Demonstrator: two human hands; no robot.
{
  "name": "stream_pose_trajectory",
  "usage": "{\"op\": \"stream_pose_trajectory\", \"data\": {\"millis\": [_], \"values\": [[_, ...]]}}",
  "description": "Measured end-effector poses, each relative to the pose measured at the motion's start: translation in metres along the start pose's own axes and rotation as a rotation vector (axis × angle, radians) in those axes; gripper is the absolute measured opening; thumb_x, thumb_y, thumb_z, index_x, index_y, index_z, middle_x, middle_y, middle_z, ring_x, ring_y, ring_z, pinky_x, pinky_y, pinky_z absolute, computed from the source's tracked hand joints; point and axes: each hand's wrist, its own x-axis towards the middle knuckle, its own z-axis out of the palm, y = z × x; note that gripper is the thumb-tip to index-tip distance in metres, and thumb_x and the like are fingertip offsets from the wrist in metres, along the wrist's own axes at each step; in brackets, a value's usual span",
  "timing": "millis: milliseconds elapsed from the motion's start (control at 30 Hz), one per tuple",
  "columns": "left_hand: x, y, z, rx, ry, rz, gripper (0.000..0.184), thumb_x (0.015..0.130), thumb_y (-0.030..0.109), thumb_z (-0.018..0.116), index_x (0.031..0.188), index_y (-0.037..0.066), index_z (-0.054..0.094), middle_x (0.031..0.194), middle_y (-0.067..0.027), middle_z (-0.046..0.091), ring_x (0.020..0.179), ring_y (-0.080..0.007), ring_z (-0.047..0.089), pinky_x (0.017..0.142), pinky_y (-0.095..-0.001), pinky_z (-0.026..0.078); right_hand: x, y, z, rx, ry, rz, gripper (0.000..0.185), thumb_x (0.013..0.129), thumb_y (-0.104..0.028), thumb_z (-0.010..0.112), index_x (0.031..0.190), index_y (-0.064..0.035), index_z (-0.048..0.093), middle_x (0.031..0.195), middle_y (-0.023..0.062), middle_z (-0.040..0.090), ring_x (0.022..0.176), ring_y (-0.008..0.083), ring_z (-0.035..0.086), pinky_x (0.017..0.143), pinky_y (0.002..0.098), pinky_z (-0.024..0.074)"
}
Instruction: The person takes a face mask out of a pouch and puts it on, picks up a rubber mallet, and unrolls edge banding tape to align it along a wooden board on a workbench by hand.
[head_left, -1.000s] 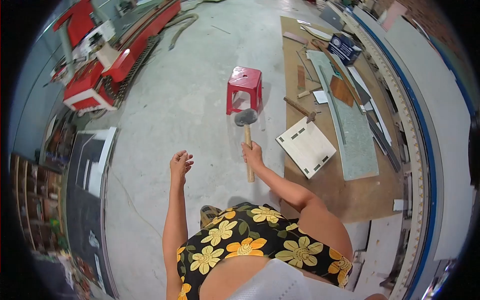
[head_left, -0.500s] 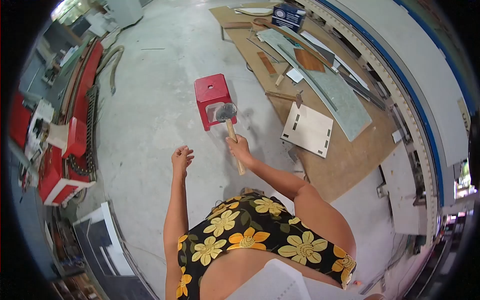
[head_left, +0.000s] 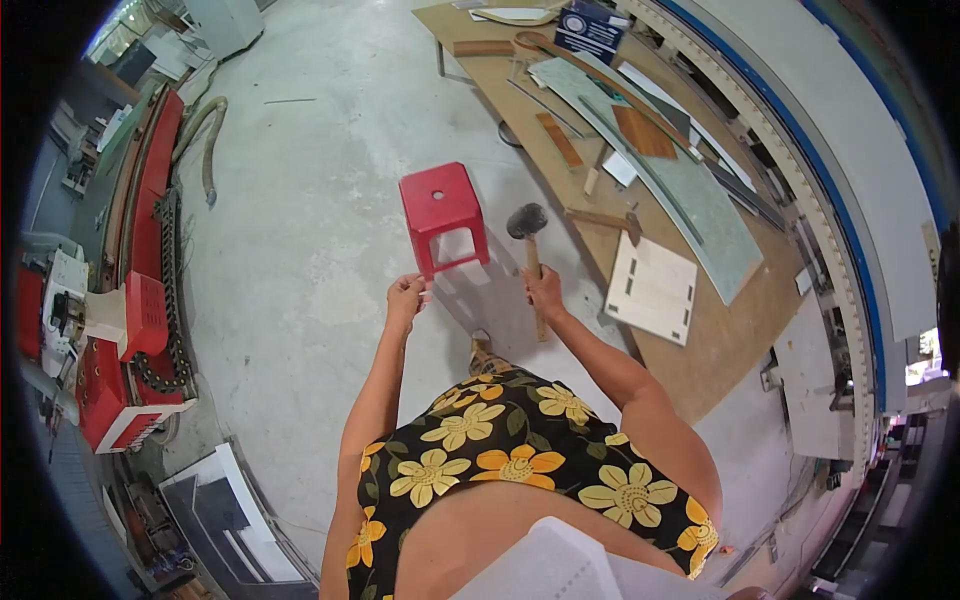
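Near the stool (head_left: 444, 212), right fingers (head_left: 532, 287) grip a mallet (head_left: 527, 223); left fingers (head_left: 413, 285) curl loosely.

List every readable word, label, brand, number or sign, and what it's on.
None can be read.
Dark blue box: white print and round emblem, too small to read.
Long machine at right: edge marks, too small to tell.
Mallet and red stool: no lettering visible.

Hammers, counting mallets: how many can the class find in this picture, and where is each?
2: the dark-headed mallet in the right hand, and a wooden-handled hammer on the brown table, by a corner of the pale board. Others may be hidden.
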Motion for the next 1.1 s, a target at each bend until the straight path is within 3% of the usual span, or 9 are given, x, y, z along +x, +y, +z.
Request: {"op": "stream_pose_trajectory", "data": {"millis": [200, 467, 500, 633, 733, 933, 1033, 1100], "values": [[0.083, 0.022, -0.017, 0.013, 0.079, -0.084, 0.028, 0.085, 0.023, 0.058, 0.106, 0.005, 0.054, 0.086, -0.0058, 0.064, 0.061, -0.0105, 0.059, 0.049, -0.0196, 0.043, 0.102, -0.008, 0.024, -0.057, -0.008, 0.004, 0.028, 0.084, -0.027, 0.062, 0.078, -0.0011, 0.052, 0.058, 0.0019, 0.050, 0.042, 0.0085, 0.046, 0.037, 0.0259, 0.0386], [0.156, 0.003, -0.045, 0.035, 0.089, -0.291, 0.029, 0.085, 0.025, 0.056, 0.108, 0.008, 0.052, 0.090, -0.0072, 0.065, 0.067, -0.0150, 0.062, 0.050, -0.0219, 0.044, 0.167, -0.013, 0.052, -0.099, 0.001, 0.062, 0.027, 0.083, -0.026, 0.062, 0.080, -0.0011, 0.053, 0.058, 0.0017, 0.050, 0.042, 0.0088, 0.045, 0.038, 0.0253, 0.0384], [0.171, -0.009, -0.057, 0.037, 0.026, -0.280, 0.038, 0.085, 0.031, 0.057, 0.115, 0.009, 0.049, 0.097, -0.0087, 0.064, 0.071, -0.0165, 0.061, 0.055, -0.0242, 0.045, 0.170, -0.012, 0.053, -0.079, 0.010, 0.064, 0.026, 0.083, -0.026, 0.062, 0.080, -0.0012, 0.053, 0.058, 0.0017, 0.050, 0.042, 0.0087, 0.045, 0.038, 0.0254, 0.0384], [0.207, 0.005, -0.072, 0.077, 0.036, -0.349, 0.039, 0.084, 0.030, 0.058, 0.115, 0.007, 0.049, 0.097, -0.0104, 0.064, 0.070, -0.0173, 0.061, 0.054, -0.0242, 0.046, 0.181, -0.027, 0.059, -0.066, 0.082, 0.111, 0.025, 0.083, -0.024, 0.062, 0.079, -0.0018, 0.051, 0.058, 0.0012, 0.049, 0.042, 0.0081, 0.044, 0.037, 0.0251, 0.0376], [0.242, 0.015, -0.074, 0.106, 0.063, -0.366, 0.034, 0.084, 0.027, 0.057, 0.112, 0.008, 0.051, 0.094, -0.0090, 0.065, 0.069, -0.0161, 0.063, 0.051, -0.0239, 0.045, 0.206, 0.000, 0.053, -0.220, 0.179, -0.005, 0.029, 0.079, -0.028, 0.061, 0.078, 0.0009, 0.057, 0.058, 0.0068, 0.055, 0.046, 0.0145, 0.052, 0.042, 0.0301, 0.0413], [0.307, 0.058, -0.005, 0.026, -0.096, -0.291, 0.030, 0.084, 0.024, 0.056, 0.107, 0.006, 0.053, 0.084, -0.0066, 0.064, 0.058, -0.0115, 0.057, 0.048, -0.0226, 0.044, 0.220, -0.040, 0.039, -0.116, 0.218, 0.164, 0.028, 0.079, -0.026, 0.062, 0.077, 0.0007, 0.055, 0.057, 0.0072, 0.054, 0.045, 0.0149, 0.052, 0.043, 0.0303, 0.0419], [0.334, 0.095, 0.057, -0.018, -0.179, -0.168, 0.024, 0.086, 0.019, 0.055, 0.105, 0.005, 0.054, 0.081, -0.0064, 0.063, 0.055, -0.0095, 0.055, 0.046, -0.0206, 0.042, 0.249, -0.040, 0.030, -0.088, 0.187, 0.070, 0.029, 0.083, -0.028, 0.062, 0.076, -0.0031, 0.050, 0.055, 0.0000, 0.047, 0.041, 0.0071, 0.044, 0.036, 0.0239, 0.0365], [0.345, 0.123, 0.096, -0.029, -0.208, -0.151, 0.024, 0.086, 0.018, 0.054, 0.106, 0.004, 0.054, 0.081, -0.0070, 0.063, 0.056, -0.0096, 0.055, 0.044, -0.0199, 0.042, 0.271, -0.041, 0.022, -0.123, 0.196, 0.043, 0.031, 0.083, -0.030, 0.062, 0.075, -0.0026, 0.050, 0.054, 0.0009, 0.048, 0.041, 0.0076, 0.045, 0.036, 0.0242, 0.0373]]}}
